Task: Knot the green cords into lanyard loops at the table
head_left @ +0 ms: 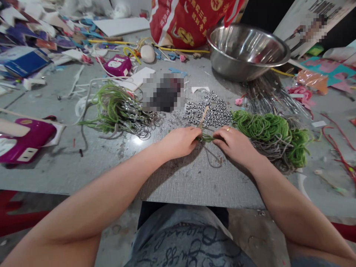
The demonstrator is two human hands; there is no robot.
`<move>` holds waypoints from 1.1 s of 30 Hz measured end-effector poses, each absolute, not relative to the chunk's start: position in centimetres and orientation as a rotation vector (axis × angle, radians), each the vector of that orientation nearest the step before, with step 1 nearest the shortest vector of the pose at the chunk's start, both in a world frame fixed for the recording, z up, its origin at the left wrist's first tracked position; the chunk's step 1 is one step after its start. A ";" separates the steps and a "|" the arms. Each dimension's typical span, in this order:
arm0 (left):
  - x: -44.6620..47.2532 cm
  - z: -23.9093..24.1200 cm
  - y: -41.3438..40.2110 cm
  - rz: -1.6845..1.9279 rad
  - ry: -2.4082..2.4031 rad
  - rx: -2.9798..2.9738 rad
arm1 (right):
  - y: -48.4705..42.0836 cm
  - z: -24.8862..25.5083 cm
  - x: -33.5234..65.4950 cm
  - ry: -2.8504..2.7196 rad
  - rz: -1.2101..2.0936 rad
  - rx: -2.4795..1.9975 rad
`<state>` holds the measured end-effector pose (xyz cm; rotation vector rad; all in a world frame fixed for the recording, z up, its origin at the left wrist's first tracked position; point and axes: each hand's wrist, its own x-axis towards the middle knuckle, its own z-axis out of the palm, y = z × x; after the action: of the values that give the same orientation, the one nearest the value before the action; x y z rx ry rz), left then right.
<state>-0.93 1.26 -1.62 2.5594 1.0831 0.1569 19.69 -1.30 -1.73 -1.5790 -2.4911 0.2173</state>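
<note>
Pinched fingers of my left hand [182,141] grip one end of a short green and grey cord [207,138] low over the table. My right hand [235,142], with a ring on one finger, pinches the cord's other side. A grey loop of it hangs toward me. From beside my left fingertips a thin pale stick [204,115] points up; whether I grip it is unclear. Just beyond my hands lies a spread of shiny silver beads [214,111]. To the right sits a heap of green and grey cords [261,126]; at left lies a bundle of cords with silver pieces [114,107].
A steel bowl [247,55] stands at the back right, before a red bag [183,26]. Thin metallic strands [269,94] lie below the bowl. Purple devices [30,139] with a cable are at left. Scraps and a blue box [25,61] crowd the back left.
</note>
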 end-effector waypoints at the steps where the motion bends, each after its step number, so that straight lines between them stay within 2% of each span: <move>1: -0.9 -1.5 1.3 0.137 1.093 2.553 | -1.2 -1.7 19.7 -2.516 0.209 -1.573; 17: -2.3 -0.9 2.3 0.079 0.931 2.567 | -1.1 -1.6 20.3 -2.609 -0.064 -1.626; 24: -2.2 -0.9 2.1 0.106 0.967 2.545 | -1.6 -1.7 19.9 -2.478 0.122 -1.550; 33: -3.1 -0.6 2.4 0.185 1.052 2.459 | -1.3 -2.4 19.5 -2.562 0.142 -1.417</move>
<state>-3.10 2.43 -0.61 2.4589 1.0516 0.1846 19.54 -1.33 -2.37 -1.4167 -2.5615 0.1416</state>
